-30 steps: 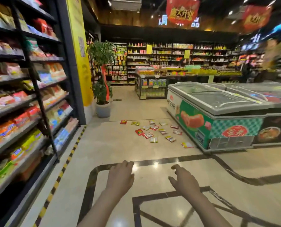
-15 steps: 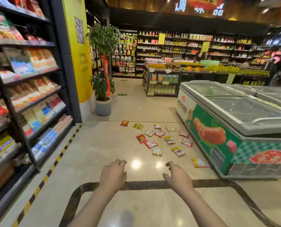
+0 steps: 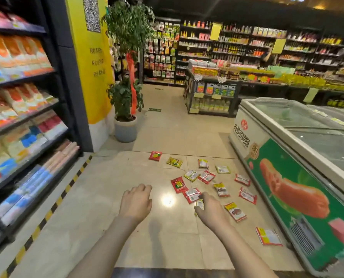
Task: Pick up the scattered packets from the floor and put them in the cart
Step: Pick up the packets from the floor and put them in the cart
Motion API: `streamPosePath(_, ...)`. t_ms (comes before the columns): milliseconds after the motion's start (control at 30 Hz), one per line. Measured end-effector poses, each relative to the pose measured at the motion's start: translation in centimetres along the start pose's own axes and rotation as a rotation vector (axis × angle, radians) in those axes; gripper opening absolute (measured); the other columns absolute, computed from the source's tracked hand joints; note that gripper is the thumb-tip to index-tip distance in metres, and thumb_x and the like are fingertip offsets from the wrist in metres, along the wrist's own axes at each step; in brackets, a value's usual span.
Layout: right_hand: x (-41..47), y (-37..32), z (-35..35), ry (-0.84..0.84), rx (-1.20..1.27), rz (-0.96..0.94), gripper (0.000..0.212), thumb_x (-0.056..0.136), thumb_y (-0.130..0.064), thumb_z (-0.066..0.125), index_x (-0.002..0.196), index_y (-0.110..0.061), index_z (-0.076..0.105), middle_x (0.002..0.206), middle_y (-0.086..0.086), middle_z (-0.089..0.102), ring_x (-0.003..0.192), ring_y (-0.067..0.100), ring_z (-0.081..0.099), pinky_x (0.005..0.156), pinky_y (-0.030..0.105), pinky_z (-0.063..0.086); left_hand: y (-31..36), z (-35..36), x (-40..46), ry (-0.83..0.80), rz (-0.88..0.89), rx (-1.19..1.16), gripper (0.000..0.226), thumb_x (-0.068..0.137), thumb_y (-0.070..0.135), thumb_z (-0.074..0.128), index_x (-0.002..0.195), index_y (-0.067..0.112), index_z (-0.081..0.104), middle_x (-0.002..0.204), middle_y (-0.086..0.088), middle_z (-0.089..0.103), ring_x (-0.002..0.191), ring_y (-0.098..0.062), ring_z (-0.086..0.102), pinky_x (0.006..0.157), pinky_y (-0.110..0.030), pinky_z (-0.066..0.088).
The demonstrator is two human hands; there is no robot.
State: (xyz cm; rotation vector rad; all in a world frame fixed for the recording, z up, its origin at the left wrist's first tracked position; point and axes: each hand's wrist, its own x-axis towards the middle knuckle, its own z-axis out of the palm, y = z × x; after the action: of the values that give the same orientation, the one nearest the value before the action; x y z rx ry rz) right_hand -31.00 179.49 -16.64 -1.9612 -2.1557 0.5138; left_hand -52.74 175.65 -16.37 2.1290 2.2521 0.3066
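While your fingers hang loosely curled and hold nothing, your left hand point(image 3: 136, 203) and right hand point(image 3: 211, 211) hover above the glossy beige tiled floor point(image 3: 99, 189). Small red and yellow foil packets point(image 3: 191, 194) lie scattered just beyond your right hand, beside the green-fronted chest freezer point(image 3: 299, 187).

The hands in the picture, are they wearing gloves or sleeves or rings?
No. The left hand and right hand are bare, with no gloves, rings or watch showing. Both forearms are uncovered as far as the picture shows, so no sleeves are visible.
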Motion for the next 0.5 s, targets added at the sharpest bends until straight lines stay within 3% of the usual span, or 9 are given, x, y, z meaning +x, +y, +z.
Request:
streamPosePath(67,6.6,-0.4,0.0,0.001,-0.049,0.003,0.04,0.09,-0.031,0.051,0.127,-0.017,0.045,0.13,0.005,0.053,0.121,0.025,0.051,0.089,0.033,0.044,-0.8,1.0,6.7,0.012,0.008,0.04,0.035,0.086,0.025,0.051,0.119,0.014,0.057,0.113,-0.008,0.06,0.104,-0.029,0.06,0.084,-0.036,0.046)
streamPosePath(133,12.8,-0.6,0.1,0.008,-0.107,0.009,0.04,0.09,-0.03,0.051,0.127,-0.016,0.045,0.128,0.006,0.054,0.12,0.025,0.051,0.088,0.034,0.045,-1.6,2.2,12.9,0.013,0.038,0.04,0.035,0.078,0.027,0.045,0.103,0.012,0.065,0.095,-0.007,0.064,0.084,-0.029,0.067,0.068,-0.039,0.054)
streamPosePath(167,15.9,-0.8,0.2,0.002,-0.13,0.004,0.04,0.091,-0.029,0.05,0.128,-0.016,0.045,0.127,0.006,0.054,0.119,0.025,0.051,0.088,0.034,0.046,-2.2,3.2,16.0,-0.001,0.044,0.051,0.035,0.079,0.026,0.044,0.104,0.012,0.064,0.096,-0.007,0.064,0.085,-0.029,0.066,0.067,-0.039,0.054)
streamPosePath(267,25.6,-0.6,0.9,-0.016,-0.167,0.013,0.041,0.093,-0.03,0.048,0.131,-0.016,0.043,0.129,0.006,0.051,0.119,0.026,0.051,0.089,0.033,0.046,-3.9,6.2,25.3,-0.103,-0.024,0.088,0.039,0.094,0.028,0.042,0.132,0.02,0.044,0.128,-0.001,0.052,0.115,-0.023,0.052,0.088,-0.034,0.041)
streamPosePath(500,48.9,-2.6,1.7,-0.107,-0.212,0.037,0.037,0.093,-0.026,0.045,0.129,-0.017,0.042,0.128,0.005,0.054,0.118,0.024,0.052,0.088,0.034,0.045,-8.0,9.8,47.4,-0.153,-0.102,0.106,0.037,0.095,0.026,0.04,0.131,0.019,0.042,0.129,-0.002,0.05,0.116,-0.022,0.05,0.089,-0.033,0.04)
